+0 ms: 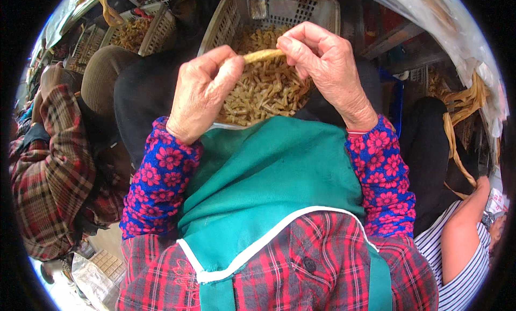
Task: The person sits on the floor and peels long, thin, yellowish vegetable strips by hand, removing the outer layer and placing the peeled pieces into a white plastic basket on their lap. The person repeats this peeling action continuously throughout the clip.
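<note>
A yellowish, rope-like strip [264, 55] is stretched between my two hands above a plastic basket. My left hand [207, 87] grips its left end between thumb and curled fingers. The right end is pinched between thumb and forefinger of my right hand [320, 65]. Under both hands, the pale perforated basket [225, 26] holds a heap of short, tan-brown pieces [262, 95], whose material I cannot tell. A metal fixture [258, 6] stands at the basket's far side. My green apron [274, 166] covers my lap, its upper part reaching the basket's near edge.
At left, a person in a plaid sleeve [64, 149] sits close by, near another basket [155, 37] with yellowish pieces. At right, a person in a striped top [463, 266] has an arm near long tan strips [453, 141]. Plastic sheeting [451, 32] borders the upper right.
</note>
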